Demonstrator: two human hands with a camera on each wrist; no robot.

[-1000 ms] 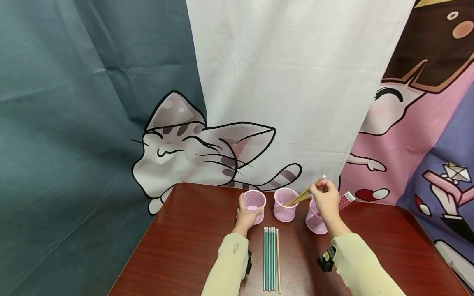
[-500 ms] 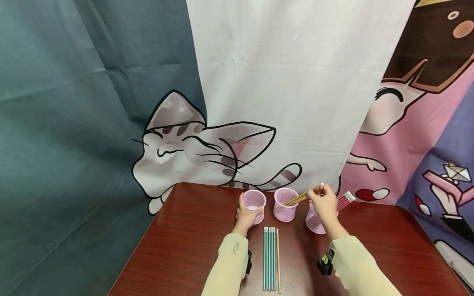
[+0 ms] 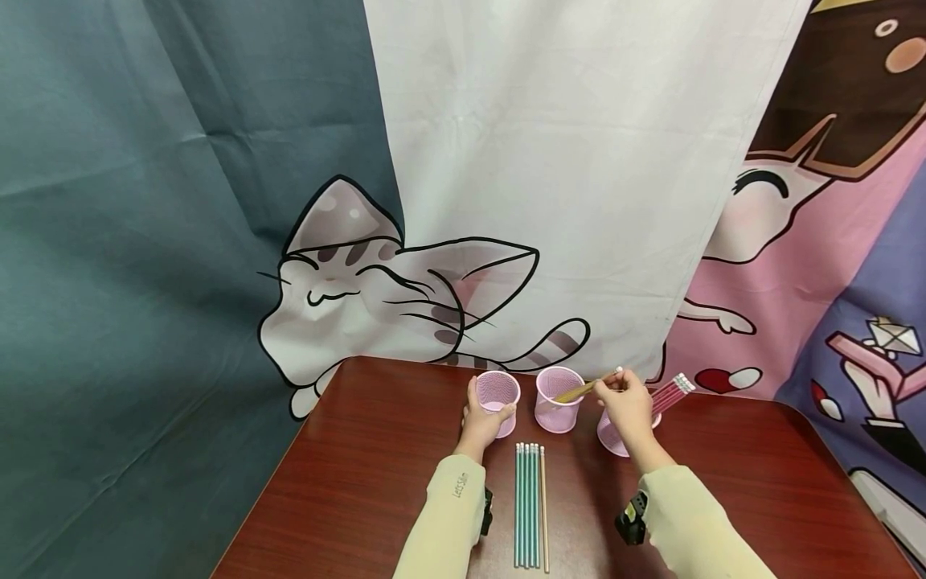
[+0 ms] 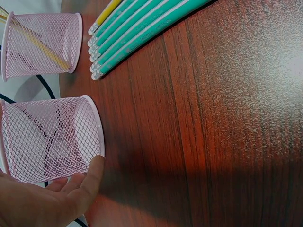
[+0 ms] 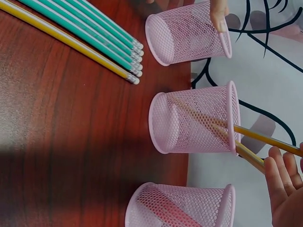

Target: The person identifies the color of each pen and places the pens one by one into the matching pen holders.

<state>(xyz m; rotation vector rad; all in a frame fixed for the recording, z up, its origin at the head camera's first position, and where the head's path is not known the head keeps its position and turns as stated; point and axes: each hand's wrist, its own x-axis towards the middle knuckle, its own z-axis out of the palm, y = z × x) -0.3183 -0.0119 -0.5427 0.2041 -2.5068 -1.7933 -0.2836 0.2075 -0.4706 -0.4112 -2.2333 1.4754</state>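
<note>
My left hand (image 3: 481, 424) holds the left pink mesh pen cup (image 3: 501, 388) around its side, with the thumb toward the front. No pencils show in that cup. My right hand (image 3: 629, 408) pinches the eraser ends of yellow pencils (image 3: 575, 393), which lean inside the middle pen cup (image 3: 556, 417). In the right wrist view, yellow pencils (image 5: 267, 140) slant over the rim from the fingers (image 5: 275, 177) down into the mesh. Behind the right hand, the right pen cup (image 3: 611, 436) bears several dark pink pencils (image 3: 670, 395), tilted to the right.
Several green pencils (image 3: 526, 507) lie side by side on the brown table (image 3: 347, 498), erasers toward the cups. One yellow pencil (image 3: 545, 515) lies along their right side. A cartoon-printed curtain (image 3: 564, 161) hangs just behind the table's far edge.
My right hand has moved left and down, bringing the upper ends of the yellow pencils lower, toward the middle cup. The left hand stays on its cup.
</note>
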